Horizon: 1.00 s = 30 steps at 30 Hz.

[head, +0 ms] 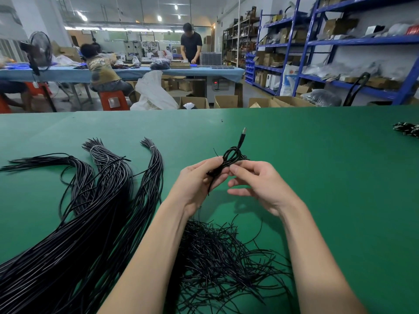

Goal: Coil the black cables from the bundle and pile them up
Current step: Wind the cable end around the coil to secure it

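On the far left of the green tabletop (317, 155) lie the long black cable bundles (95, 211), fanned out toward the person, two of them cinched near their far tips with pale ties (95, 148). Just right of those, under and between the person's forearms, sits a loose tangle of thin black cables (217, 252), strands sticking out every way.

Above that tangle, both hands are lifted off the tabletop. The left hand (199, 180) has its fingers curled round a small coiled cable (229, 160), gripping the gathered loops, with one loose tail hanging down past the palm. A USB plug (244, 130) at the end of that coil sticks up and away from the hands. The right hand (260, 184) pinches the same coil from the other side, thumb and forefinger meeting on the loops, the other fingers loosely bent beneath.

Far off at the right edge of the tabletop rests a small dark heap of cables (407, 129), well apart from the hands.
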Each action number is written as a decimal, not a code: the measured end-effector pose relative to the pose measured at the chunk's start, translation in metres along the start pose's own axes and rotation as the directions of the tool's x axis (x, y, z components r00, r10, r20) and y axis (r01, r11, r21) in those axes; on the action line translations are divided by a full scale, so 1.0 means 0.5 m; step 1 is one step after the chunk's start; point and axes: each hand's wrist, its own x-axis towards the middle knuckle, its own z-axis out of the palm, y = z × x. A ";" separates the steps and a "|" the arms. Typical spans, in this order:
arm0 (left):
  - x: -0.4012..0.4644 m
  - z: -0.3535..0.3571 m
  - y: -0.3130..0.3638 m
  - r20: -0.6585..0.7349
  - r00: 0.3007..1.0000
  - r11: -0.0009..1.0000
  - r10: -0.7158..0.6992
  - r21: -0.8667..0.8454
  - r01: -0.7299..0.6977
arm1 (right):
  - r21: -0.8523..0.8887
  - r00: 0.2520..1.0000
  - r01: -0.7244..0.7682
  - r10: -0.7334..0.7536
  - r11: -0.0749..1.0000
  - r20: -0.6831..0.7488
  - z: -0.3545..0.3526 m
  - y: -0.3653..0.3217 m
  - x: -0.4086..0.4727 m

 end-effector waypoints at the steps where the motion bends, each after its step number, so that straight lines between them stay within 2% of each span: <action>1: 0.000 0.000 0.001 0.003 1.000 1.000 -0.009 -0.022 0.009 | 0.062 1.000 -0.014 0.014 0.998 0.002 0.003 0.003 0.000; 3: 0.001 -0.001 0.003 -0.003 1.000 0.997 -0.023 -0.067 0.023 | 0.074 1.000 -0.010 0.010 0.997 -0.005 0.008 0.008 0.003; 8: 0.001 0.001 0.001 -0.037 0.999 0.995 0.001 -0.096 -0.005 | -0.046 0.999 0.019 -0.021 0.999 -0.036 0.011 0.011 0.009; 14: -0.002 0.007 -0.003 -0.036 0.999 0.999 0.016 -0.051 -0.018 | -0.157 0.992 -0.077 0.060 0.985 -0.107 0.008 0.008 0.014; 16: -0.003 0.006 -0.001 -0.026 0.999 0.999 0.019 -0.043 -0.020 | -0.095 0.988 -0.124 0.114 0.988 -0.104 0.007 0.006 0.015; 18: -0.003 0.005 -0.002 -0.006 1.000 1.000 0.023 -0.021 -0.024 | 0.041 0.984 -0.173 0.175 0.984 -0.044 0.003 0.003 0.015; 20: -0.003 0.006 -0.003 0.020 0.999 1.000 0.027 0.014 -0.027 | 0.176 0.972 -0.234 0.234 0.956 0.024 -0.004 0.001 0.013; 23: -0.001 0.006 -0.007 0.039 0.999 0.999 0.024 0.035 -0.025 | 0.280 0.956 -0.293 0.280 0.914 0.087 -0.008 0.007 0.009; 25: 0.000 0.008 -0.012 0.031 0.999 0.998 0.039 0.043 -0.040 | 0.291 0.954 -0.301 0.283 0.908 0.103 -0.008 0.013 0.010; 30: 0.005 0.009 -0.025 0.001 0.996 0.991 0.090 0.104 -0.090 | 0.168 0.964 -0.267 0.264 0.949 0.036 -0.018 0.019 0.019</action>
